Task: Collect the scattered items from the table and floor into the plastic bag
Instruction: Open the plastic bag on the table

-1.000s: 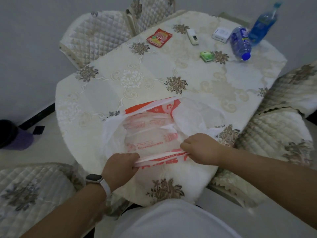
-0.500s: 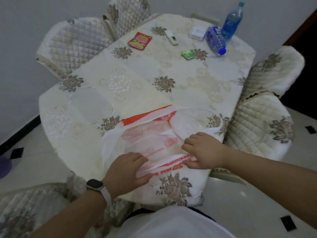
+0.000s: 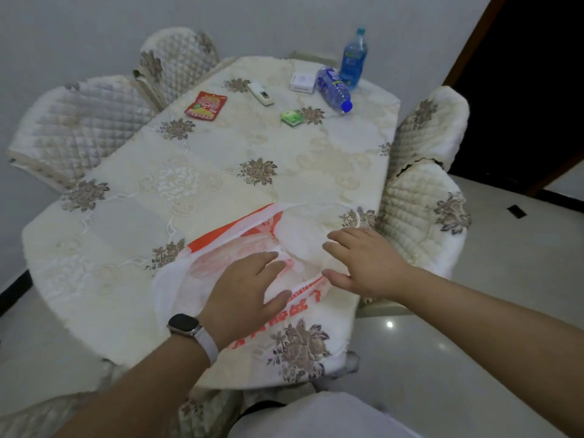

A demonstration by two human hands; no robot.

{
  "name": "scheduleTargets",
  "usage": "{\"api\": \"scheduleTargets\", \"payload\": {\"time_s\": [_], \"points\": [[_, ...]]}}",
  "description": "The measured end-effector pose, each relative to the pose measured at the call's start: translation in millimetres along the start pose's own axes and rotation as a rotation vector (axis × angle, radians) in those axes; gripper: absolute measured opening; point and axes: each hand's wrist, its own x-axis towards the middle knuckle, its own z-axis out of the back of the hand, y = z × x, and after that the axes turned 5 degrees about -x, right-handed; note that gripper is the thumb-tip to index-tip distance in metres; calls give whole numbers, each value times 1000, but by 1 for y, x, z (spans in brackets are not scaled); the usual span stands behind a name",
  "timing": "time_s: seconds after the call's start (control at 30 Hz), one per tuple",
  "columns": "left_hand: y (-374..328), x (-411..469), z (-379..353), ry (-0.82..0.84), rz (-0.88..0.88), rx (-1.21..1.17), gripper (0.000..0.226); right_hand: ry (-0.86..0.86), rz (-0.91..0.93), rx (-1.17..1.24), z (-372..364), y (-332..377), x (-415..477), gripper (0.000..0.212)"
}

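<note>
Plastic bag (image 3: 177, 289): lying flat, counter (image 3: 189, 191) beneath.
L grip (image 3: 243, 292): fingers apart, straight, atop bag.
R grip (image 3: 369, 263): spread too (nothing held), on bag's right.
Red packet (image 3: 206, 105), lying bottle (image 3: 333, 89), upright bottle (image 3: 354, 63): well beyond bag.

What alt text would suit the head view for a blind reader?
A person's left hand and right hand spread open over a white and orange plastic bag at the near edge of a cloth-covered table. At the far end: a red packet, remote, green packet, white box, lying bottle and standing bottle.
</note>
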Motion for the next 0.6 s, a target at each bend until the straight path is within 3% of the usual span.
{"api": "scheduleTargets", "payload": {"time_s": [0.2, 0.6], "points": [[-61, 36, -14, -35, -64, 42, 46, -64, -118, 34, 18, -39, -55, 54], [-257, 138, -76, -108, -188, 120, 48, -58, -352, 18, 55, -168, -232, 56]]}}
